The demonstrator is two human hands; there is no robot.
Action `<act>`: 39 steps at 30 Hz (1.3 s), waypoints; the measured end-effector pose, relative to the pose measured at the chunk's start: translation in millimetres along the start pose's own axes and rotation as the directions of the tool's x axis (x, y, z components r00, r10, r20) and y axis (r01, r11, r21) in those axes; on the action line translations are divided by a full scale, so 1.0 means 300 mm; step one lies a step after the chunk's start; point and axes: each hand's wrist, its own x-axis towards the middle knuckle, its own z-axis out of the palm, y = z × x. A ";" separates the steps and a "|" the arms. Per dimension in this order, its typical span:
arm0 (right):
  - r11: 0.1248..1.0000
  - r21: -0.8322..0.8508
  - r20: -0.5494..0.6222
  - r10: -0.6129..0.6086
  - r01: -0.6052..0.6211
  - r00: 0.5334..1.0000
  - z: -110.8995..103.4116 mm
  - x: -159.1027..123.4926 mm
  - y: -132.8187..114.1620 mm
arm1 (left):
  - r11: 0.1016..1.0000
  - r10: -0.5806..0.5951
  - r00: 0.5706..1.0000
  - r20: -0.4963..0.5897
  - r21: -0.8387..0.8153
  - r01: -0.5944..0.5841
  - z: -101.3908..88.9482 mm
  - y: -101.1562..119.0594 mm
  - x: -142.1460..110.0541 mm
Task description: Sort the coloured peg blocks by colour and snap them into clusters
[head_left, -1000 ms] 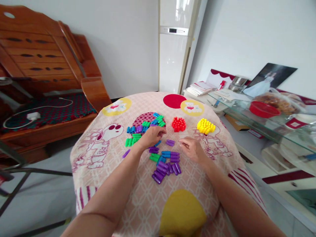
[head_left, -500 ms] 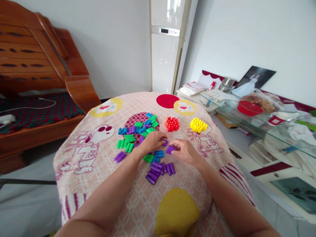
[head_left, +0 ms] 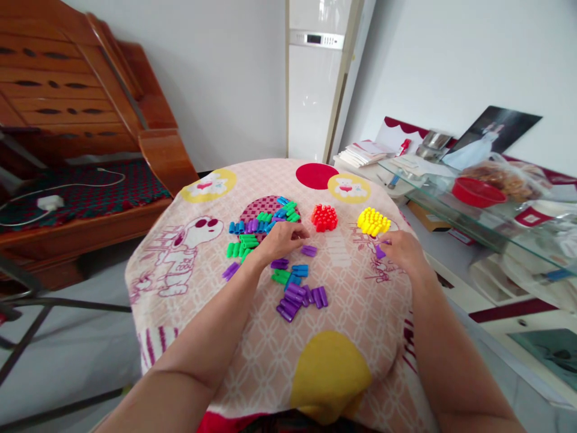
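My left hand [head_left: 285,239] hovers over the loose pile with its fingers loosely curved and apart, and nothing shows in them. Just right of it lies a purple block [head_left: 309,251]. At the right, below the yellow cluster [head_left: 374,221], my right hand [head_left: 402,249] pinches another purple block [head_left: 381,250], partly covered by its fingers. A cluster of red blocks [head_left: 324,218] stands between the hands, farther back. Green blocks [head_left: 247,242] and blue blocks [head_left: 300,270] lie around my left hand. Nearer to me is a group of purple blocks [head_left: 292,298].
A patterned cloth covers the round table [head_left: 202,337]. To the right, a glass shelf [head_left: 433,186] carries a red bowl [head_left: 478,191], papers and bags. A wooden bench [head_left: 67,120] is at the left, and a white standing cabinet unit [head_left: 311,102] at the back.
My right hand has moved right with a purple block, from beside my left hand to below the yellow cluster. My left hand has let go of a purple block, which now lies beside it.
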 end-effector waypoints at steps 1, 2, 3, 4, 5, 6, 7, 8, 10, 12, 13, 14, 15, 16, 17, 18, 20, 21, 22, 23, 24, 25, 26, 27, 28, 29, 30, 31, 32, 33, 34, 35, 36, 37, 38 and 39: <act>1.000 -0.023 -0.016 0.014 -0.014 1.000 0.001 -0.003 -0.010 | 1.000 -0.005 1.000 -0.009 -0.012 0.004 -0.002 0.001 0.000; 0.999 -0.036 -0.056 0.035 -0.037 0.998 -0.001 -0.006 -0.027 | 1.000 -0.010 1.000 -0.019 -0.018 0.009 -0.002 0.002 0.001; 0.998 -0.030 -0.114 0.056 -0.059 0.992 -0.004 -0.012 -0.049 | 1.000 -0.016 0.999 -0.029 -0.019 0.016 -0.001 0.001 0.002; 0.998 0.001 -0.178 0.057 -0.058 0.982 -0.007 -0.021 -0.077 | 1.000 -0.024 0.999 -0.040 -0.016 0.023 0.000 0.000 0.003; 0.998 0.058 -0.231 0.028 -0.015 0.973 -0.008 -0.033 -0.111 | 0.999 -0.032 0.998 -0.056 -0.012 0.031 0.001 -0.001 0.004; 0.989 0.134 -0.261 -0.032 0.069 0.965 -0.006 -0.049 -0.150 | 0.999 -0.040 0.997 -0.072 -0.009 0.039 0.002 -0.003 0.004; 0.958 0.221 -0.269 -0.122 0.185 0.955 0.001 -0.070 -0.194 | 0.999 -0.047 0.995 -0.089 -0.007 0.047 0.002 -0.004 0.005; 0.896 0.314 -0.257 -0.237 0.313 0.937 0.012 -0.095 -0.240 | 0.999 -0.054 0.993 -0.105 -0.005 0.054 0.001 -0.005 0.006; 0.729 0.451 -0.202 -0.478 0.514 0.855 0.042 -0.157 -0.337 | 0.998 -0.064 0.989 -0.131 -0.001 0.065 0.000 -0.006 0.006; 0.573 0.477 -0.205 -0.665 0.667 0.718 0.073 -0.224 -0.427 | 0.998 -0.068 0.987 -0.145 0.008 0.070 -0.001 -0.006 0.005; 0.517 0.456 -0.208 -0.729 0.724 0.652 0.085 -0.255 -0.465 | 0.997 -0.068 0.986 -0.150 0.012 0.071 -0.001 -0.005 0.004; 0.478 0.424 -0.203 -0.778 0.769 0.595 0.094 -0.281 -0.496 | 0.997 -0.068 0.986 -0.151 0.015 0.071 -0.001 -0.005 0.003; 0.455 0.393 -0.194 -0.808 0.799 0.556 0.101 -0.301 -0.518 | 0.997 -0.066 0.986 -0.151 0.017 0.069 -0.001 -0.005 0.002; 0.451 0.371 -0.183 -0.822 0.812 0.540 0.105 -0.313 -0.531 | 0.998 -0.064 0.987 -0.150 0.020 0.068 -0.001 -0.006 0.001; 0.462 0.365 -0.176 -0.818 0.808 0.547 0.107 -0.316 -0.536 | 0.998 -0.063 0.987 -0.150 0.022 0.067 -0.001 -0.007 0.000; 0.487 0.374 -0.173 -0.799 0.789 0.576 0.108 -0.311 -0.531 | 0.998 -0.061 0.987 -0.151 0.024 0.066 -0.002 -0.008 0.000; 0.552 0.427 -0.180 -0.724 0.716 0.666 0.109 -0.281 -0.501 | 0.997 -0.061 0.986 -0.156 0.030 0.066 -0.002 -0.011 0.001; 0.581 0.460 -0.184 -0.676 0.671 0.713 0.109 -0.261 -0.480 | 0.997 -0.061 0.986 -0.158 0.032 0.067 -0.002 -0.012 0.001; 0.605 0.494 -0.183 -0.630 0.624 0.755 0.107 -0.239 -0.457 | 0.997 -0.062 0.986 -0.158 0.033 0.068 -0.002 -0.013 0.002; 0.620 0.527 -0.178 -0.588 0.581 0.789 0.104 -0.218 -0.434 | 0.997 -0.062 0.986 -0.154 0.032 0.068 -0.002 -0.013 0.003; 0.627 0.561 -0.171 -0.552 0.541 0.816 0.101 -0.200 -0.413 | 0.997 -0.062 0.987 -0.150 0.031 0.068 -0.002 -0.013 0.004; 0.627 0.594 -0.162 -0.521 0.504 0.838 0.098 -0.184 -0.395 | 0.997 -0.061 0.987 -0.147 0.030 0.066 -0.001 -0.013 0.004; 0.623 0.624 -0.149 -0.498 0.472 0.854 0.095 -0.171 -0.380 | 0.997 -0.061 0.988 -0.144 0.028 0.065 0.000 -0.013 0.005; 0.616 0.650 -0.135 -0.482 0.445 0.866 0.093 -0.161 -0.369 | 0.998 -0.060 0.988 -0.144 0.027 0.065 0.001 -0.012 0.005; 0.609 0.671 -0.124 -0.469 0.422 0.874 0.093 -0.153 -0.361 | 0.997 -0.060 0.988 -0.145 0.029 0.065 0.002 -0.011 0.005; 0.604 0.686 -0.113 -0.464 0.407 0.879 0.096 -0.147 -0.355 | 0.997 -0.060 0.987 -0.146 0.031 0.065 0.003 -0.011 0.005; 0.603 0.692 -0.098 -0.466 0.397 0.879 0.100 -0.143 -0.352 | 0.997 -0.060 0.987 -0.147 0.033 0.065 0.003 -0.010 0.005; 0.609 0.689 -0.084 -0.472 0.393 0.877 0.105 -0.140 -0.350 | 0.997 -0.060 0.987 -0.148 0.035 0.066 0.003 -0.010 0.005; 0.622 0.676 -0.074 -0.476 0.395 0.876 0.110 -0.139 -0.351 | 0.997 -0.061 0.987 -0.148 0.036 0.067 0.004 -0.010 0.005; 0.642 0.650 -0.079 -0.474 0.406 0.877 0.113 -0.141 -0.354 | 0.997 -0.062 0.987 -0.147 0.035 0.068 0.004 -0.009 0.005; 0.663 0.613 -0.103 -0.472 0.429 0.876 0.114 -0.146 -0.360 | 0.997 -0.063 0.987 -0.147 0.032 0.069 0.004 -0.009 0.006; 0.675 0.568 -0.146 -0.481 0.472 0.864 0.112 -0.156 -0.371 | 0.997 -0.064 0.987 -0.146 0.028 0.068 0.004 -0.009 0.006; 0.669 0.518 -0.201 -0.511 0.533 0.836 0.107 -0.169 -0.385 | 0.997 -0.064 0.987 -0.144 0.023 0.068 0.004 -0.010 0.007; 0.640 0.467 -0.258 -0.563 0.611 0.786 0.100 -0.187 -0.404 | 0.998 -0.064 0.987 -0.146 0.018 0.067 0.004 -0.010 0.007; 0.583 0.414 -0.301 -0.637 0.699 0.710 0.091 -0.209 -0.426 | 0.998 -0.064 0.987 -0.146 0.013 0.067 0.005 -0.010 0.008; 0.507 0.361 -0.319 -0.721 0.783 0.615 0.082 -0.235 -0.451 | 0.998 -0.064 0.987 -0.146 0.010 0.066 0.005 -0.011 0.008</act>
